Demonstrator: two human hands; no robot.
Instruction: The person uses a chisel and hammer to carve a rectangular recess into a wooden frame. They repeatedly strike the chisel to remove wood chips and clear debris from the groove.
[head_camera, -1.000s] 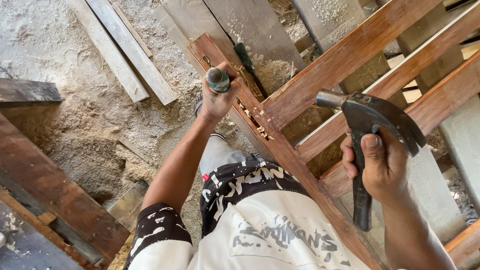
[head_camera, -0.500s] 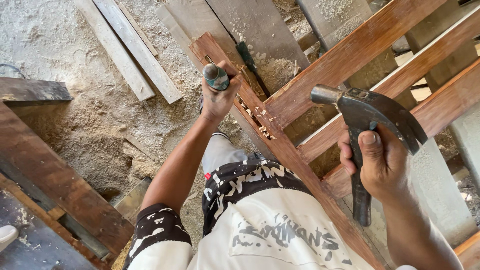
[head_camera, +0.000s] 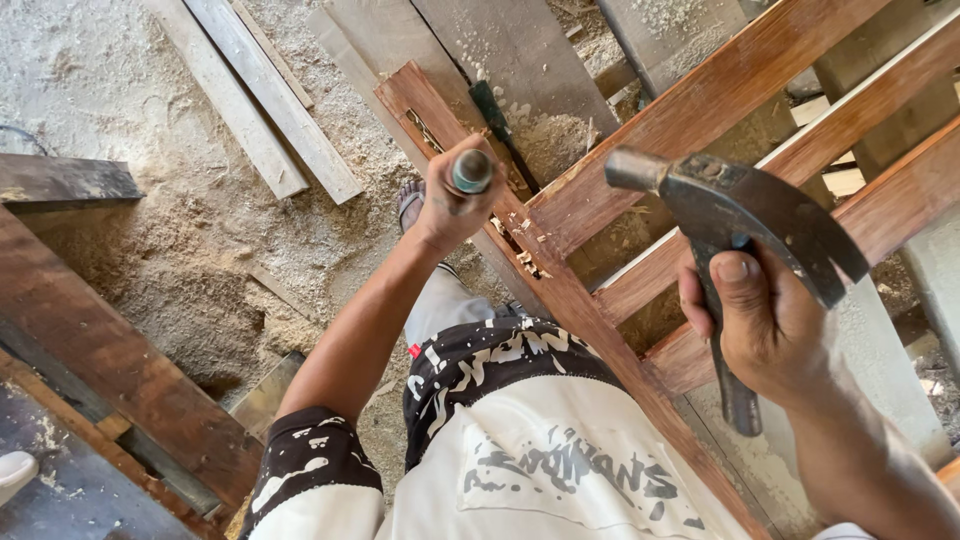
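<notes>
**Chisel set on frame rail, hammer raised**

The chisel (head_camera: 471, 171) stood upright inside the left hand (head_camera: 450, 200), fingers wrapped tight round its handle, its round end showing above them. Below those fingers ran the reddish wooden frame (head_camera: 640, 130), with a chipped slot just beside them. The right hand (head_camera: 770, 325) gripped the claw hammer (head_camera: 735, 210) by its dark handle, thumb along it, the head above the fingers and well apart from the chisel. Sawdust (head_camera: 200, 240) and loose planks (head_camera: 270, 110) lay beyond.

1. The left hand (head_camera: 450, 205) holds a chisel (head_camera: 471, 171) upright on the wooden frame (head_camera: 600, 310).
2. The right hand (head_camera: 765, 320) holds a hammer (head_camera: 745, 210) to the chisel's right, above the frame.
3. Loose planks (head_camera: 265, 100) lie on the sawdust floor (head_camera: 150, 200), left of the frame.
</notes>
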